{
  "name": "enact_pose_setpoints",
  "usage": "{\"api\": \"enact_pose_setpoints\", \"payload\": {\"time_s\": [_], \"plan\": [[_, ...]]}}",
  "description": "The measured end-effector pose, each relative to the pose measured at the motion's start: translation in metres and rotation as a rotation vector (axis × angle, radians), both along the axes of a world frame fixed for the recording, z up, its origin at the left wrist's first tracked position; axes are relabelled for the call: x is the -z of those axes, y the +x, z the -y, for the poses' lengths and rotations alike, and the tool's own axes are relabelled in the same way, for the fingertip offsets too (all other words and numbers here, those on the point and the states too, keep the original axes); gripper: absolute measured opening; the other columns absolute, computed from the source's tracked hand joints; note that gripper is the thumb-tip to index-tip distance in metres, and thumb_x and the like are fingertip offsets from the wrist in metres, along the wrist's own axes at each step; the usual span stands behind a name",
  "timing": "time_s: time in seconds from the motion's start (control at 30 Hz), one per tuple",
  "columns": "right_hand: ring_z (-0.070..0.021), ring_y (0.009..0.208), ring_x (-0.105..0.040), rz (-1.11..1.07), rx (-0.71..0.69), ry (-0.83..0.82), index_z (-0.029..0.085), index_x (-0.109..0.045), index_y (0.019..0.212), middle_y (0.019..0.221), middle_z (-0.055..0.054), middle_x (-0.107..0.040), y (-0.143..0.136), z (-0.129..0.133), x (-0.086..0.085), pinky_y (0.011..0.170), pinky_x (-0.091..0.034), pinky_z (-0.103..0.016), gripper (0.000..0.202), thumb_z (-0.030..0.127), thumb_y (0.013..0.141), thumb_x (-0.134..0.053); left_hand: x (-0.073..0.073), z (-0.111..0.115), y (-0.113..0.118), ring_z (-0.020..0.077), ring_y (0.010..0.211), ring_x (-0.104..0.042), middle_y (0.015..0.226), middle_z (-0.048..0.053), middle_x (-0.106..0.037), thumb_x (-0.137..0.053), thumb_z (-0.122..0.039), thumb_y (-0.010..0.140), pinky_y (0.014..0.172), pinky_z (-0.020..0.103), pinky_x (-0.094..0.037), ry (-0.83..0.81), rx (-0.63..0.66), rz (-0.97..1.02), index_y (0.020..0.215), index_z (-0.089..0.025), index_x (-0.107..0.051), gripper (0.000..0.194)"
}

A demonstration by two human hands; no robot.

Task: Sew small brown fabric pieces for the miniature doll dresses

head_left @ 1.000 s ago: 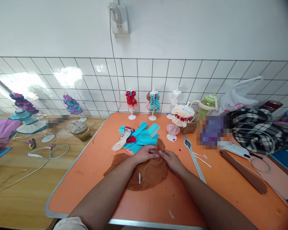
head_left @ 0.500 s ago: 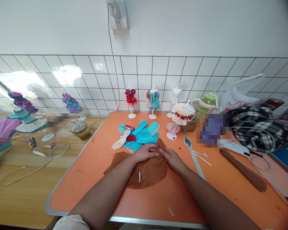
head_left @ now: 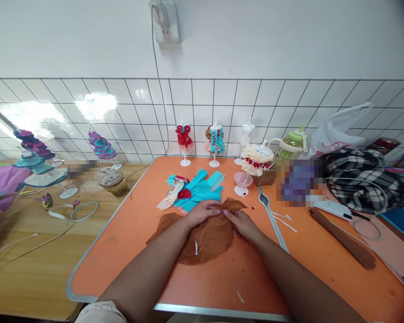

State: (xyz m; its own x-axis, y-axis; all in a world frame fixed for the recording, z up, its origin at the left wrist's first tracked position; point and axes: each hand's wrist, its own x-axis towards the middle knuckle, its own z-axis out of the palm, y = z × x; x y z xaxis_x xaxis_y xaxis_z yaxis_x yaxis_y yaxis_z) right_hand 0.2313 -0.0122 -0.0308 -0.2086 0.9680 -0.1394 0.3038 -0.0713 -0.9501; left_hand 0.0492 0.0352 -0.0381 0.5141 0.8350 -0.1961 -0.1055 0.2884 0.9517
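A wrinkled sheet of brown crepe paper lies on the orange table under my hands. My left hand pinches its gathered upper part. From the other side my right hand grips the same gather, the two thumbs close together. A loose brown flap stands up past my fingertips. Whether something thin sits between the fingers is hidden. On the sheet's lower part rests a small white strip. Just beyond my left hand lie turquoise paper pieces with a red scrap.
Small dress forms in paper dresses, one of them red, stand along the tiled wall. A pink bowl and a grey zip edge are right of centre. Folded brown paper lies farther right. A lidded jar stands on the wooden table.
The brown flap beyond my fingers has spread upward and to the right. A thin shiny bit between my fingers no longer shows. At far left, another person's hand has moved lower.
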Motion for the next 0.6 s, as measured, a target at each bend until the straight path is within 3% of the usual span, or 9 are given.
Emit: {"api": "enact_pose_setpoints", "payload": {"time_s": [0.1,0.2,0.6], "plan": [[-0.0189,0.058,-0.057,-0.018,0.001,0.006,0.019,-0.067,0.079,0.054,-0.002,-0.058,0.0011,0.0001,-0.0036,0.055,-0.044,-0.029,0.047,0.063,0.077,-0.047,0.0013,-0.0019,-0.0014,0.0168,0.078,-0.063,0.085,0.004,-0.070,-0.079,-0.037,0.060,0.079,0.031,-0.044,-0.022,-0.081,-0.014,0.094,-0.015,-0.067,0.042],[-0.0213,0.068,-0.060,-0.042,0.004,0.025,0.019,-0.067,0.087,0.064,-0.004,-0.064,0.0012,0.0007,-0.0061,0.061,-0.046,-0.031,0.046,0.061,0.076,-0.050,0.0010,-0.0022,-0.0011,0.0168,0.077,-0.063,0.086,0.004,-0.071,-0.078,-0.038,0.061,0.079,0.031,-0.044,-0.022,-0.083,-0.033,0.092,-0.015,-0.068,0.040],[-0.0219,0.071,-0.061,0.004,0.028,0.032,0.018,-0.066,0.089,0.070,-0.005,-0.066,0.0000,-0.0012,0.0018,0.061,-0.045,-0.030,0.047,0.060,0.079,-0.047,0.0006,0.0009,0.0024,0.0158,0.076,-0.064,0.082,0.003,-0.070,-0.082,-0.033,0.055,0.077,0.030,-0.045,-0.003,0.011,-0.039,0.096,-0.016,-0.066,0.047]]}}
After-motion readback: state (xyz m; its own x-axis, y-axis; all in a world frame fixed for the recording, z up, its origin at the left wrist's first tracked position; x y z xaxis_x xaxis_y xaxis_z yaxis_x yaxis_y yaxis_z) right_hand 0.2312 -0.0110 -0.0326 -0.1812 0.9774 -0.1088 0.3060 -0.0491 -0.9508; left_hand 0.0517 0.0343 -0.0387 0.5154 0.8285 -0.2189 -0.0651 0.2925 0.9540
